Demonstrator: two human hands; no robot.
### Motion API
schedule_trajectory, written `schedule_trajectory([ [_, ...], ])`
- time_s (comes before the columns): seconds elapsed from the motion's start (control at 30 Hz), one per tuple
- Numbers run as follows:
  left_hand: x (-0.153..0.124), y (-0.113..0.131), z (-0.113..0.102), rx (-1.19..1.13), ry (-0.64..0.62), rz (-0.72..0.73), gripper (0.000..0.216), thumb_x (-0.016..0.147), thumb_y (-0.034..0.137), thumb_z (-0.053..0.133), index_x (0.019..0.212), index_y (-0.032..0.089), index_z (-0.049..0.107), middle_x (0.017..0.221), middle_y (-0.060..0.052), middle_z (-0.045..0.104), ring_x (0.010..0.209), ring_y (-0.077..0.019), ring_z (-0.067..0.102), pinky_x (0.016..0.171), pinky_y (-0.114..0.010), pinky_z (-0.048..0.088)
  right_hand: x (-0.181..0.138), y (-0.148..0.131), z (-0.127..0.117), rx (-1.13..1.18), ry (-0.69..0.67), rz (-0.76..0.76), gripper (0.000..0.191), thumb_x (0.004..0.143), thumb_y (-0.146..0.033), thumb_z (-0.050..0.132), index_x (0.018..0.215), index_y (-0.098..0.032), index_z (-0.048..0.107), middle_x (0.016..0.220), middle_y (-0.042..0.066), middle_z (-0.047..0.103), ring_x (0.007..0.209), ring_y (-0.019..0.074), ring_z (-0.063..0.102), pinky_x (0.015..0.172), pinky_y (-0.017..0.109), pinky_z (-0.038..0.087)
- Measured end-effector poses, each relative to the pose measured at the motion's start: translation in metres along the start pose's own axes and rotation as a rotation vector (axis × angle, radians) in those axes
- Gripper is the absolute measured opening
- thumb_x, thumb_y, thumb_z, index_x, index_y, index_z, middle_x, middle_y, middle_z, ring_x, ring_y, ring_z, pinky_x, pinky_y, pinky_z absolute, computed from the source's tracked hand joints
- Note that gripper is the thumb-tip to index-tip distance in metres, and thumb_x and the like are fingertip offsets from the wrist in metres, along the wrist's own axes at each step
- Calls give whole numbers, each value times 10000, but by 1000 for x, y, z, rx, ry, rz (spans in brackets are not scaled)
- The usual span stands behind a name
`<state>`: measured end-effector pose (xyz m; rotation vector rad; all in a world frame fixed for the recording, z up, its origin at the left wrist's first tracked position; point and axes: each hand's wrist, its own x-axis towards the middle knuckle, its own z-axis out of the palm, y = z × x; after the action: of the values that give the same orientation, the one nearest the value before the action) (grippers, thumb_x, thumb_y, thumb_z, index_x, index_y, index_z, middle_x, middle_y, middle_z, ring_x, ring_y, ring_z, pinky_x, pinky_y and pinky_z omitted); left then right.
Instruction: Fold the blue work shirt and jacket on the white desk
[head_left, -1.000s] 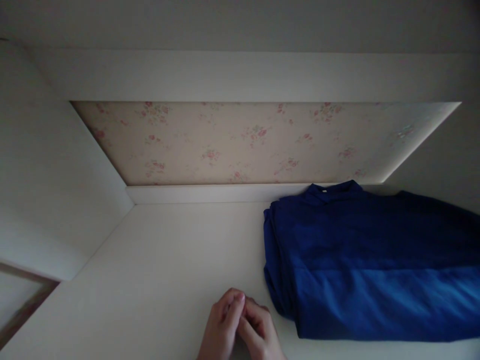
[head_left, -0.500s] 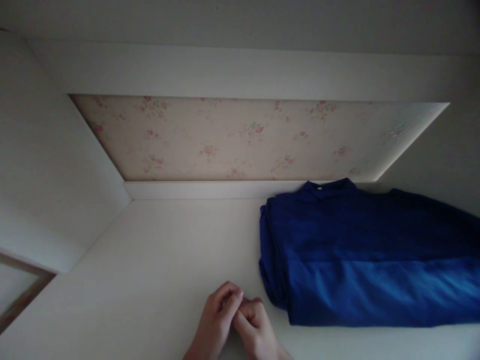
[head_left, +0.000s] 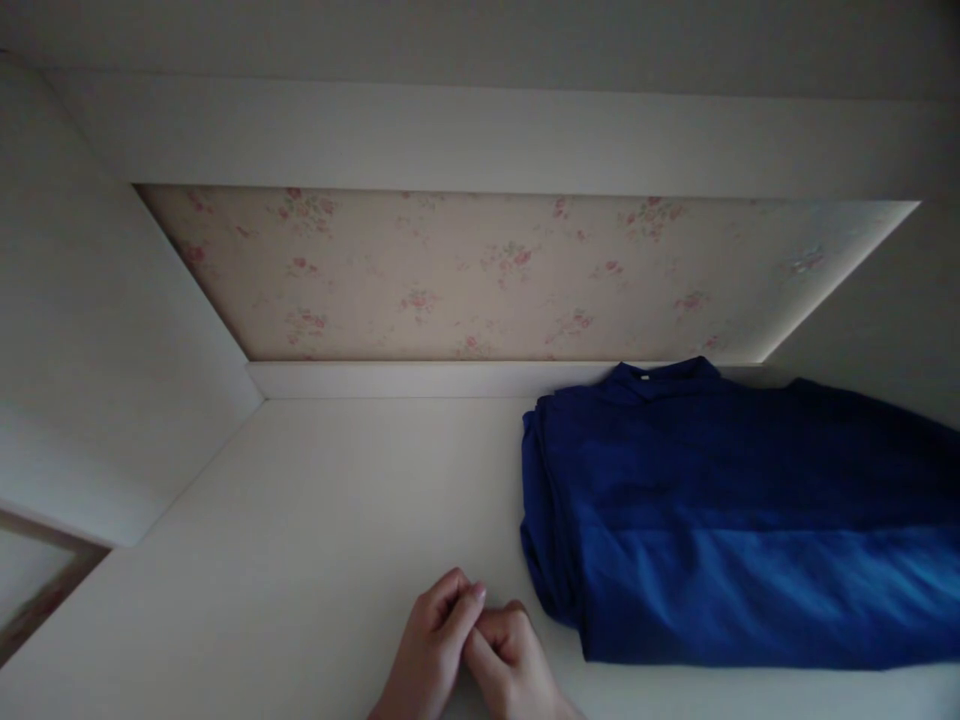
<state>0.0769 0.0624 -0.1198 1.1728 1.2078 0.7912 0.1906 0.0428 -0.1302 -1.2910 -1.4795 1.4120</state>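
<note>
White shelf board (head_left: pixel 322 520) fills most of the view, a pale flat surface running from the near edge back to a low white strip along the far wall. Behind that strip a panel of flowered wallpaper (head_left: pixel 480 275) shows, cream with small pink blooms, framed above by a broad white beam and closed in at left and right by slanting white side walls. On the right half of the shelf lies a folded blue garment (head_left: pixel 735 520), its collar pushed up against the far strip and its folded edge facing left; its right end runs out of view, so its full length cannot be told. At the far left, low down, a sliver of brown-framed surface (head_left: pixel 37 590) peeks in, too cut off to identify. At the near edge, just left of the garment's near corner, the person's two hands meet on the board: the left hand (head_left: pixel 427 655) has its fingers curled over and pressed against the right hand (head_left: pixel 514 660), which is likewise curled, the two touching at the fingertips. Neither hand touches the blue cloth; a narrow strip of bare shelf lies between. Whether anything small is pinched between the fingers cannot be made out in the dim light, and both wrists are cut off by the lower edge.
</note>
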Motion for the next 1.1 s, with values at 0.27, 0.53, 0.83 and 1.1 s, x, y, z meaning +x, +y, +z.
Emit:
schedule_trajectory([
  [0.27, 0, 0, 1, 14, -1, 9, 478, 779, 634, 539, 602, 236, 343, 610, 55, 300, 627, -140, 308, 602, -278, 287, 1, 1, 0, -17, -24, -36, 439, 813, -422, 397, 470, -221, 211, 491, -50, 188, 491, 73, 198, 483, 280, 152],
  [0.53, 0, 1, 0, 20, -7, -3, 502, 766, 666, 539, 596, 235, 349, 602, 57, 291, 621, -138, 302, 598, -279, 281, 1, -2, 1, 5, -30, -16, 468, 821, -452, 417, 472, -219, 210, 483, -49, 198, 489, 72, 198, 473, 272, 153],
  [0.83, 0, 1, -1, 4, -5, -11, 514, 753, 684, 543, 594, 236, 346, 602, 59, 290, 615, -135, 291, 590, -278, 279, 1, -2, -1, -8, -43, -28, 522, 850, -492, 442, 482, -212, 201, 489, -45, 190, 494, 73, 201, 471, 269, 143],
  [1.1, 2, -3, -1, 4, -21, 2, 520, 766, 689, 535, 600, 234, 347, 607, 59, 290, 620, -136, 297, 594, -275, 282, 2, -1, 0, -19, -26, -33, 489, 834, -442, 438, 475, -211, 199, 487, -48, 199, 490, 71, 201, 473, 272, 146],
])
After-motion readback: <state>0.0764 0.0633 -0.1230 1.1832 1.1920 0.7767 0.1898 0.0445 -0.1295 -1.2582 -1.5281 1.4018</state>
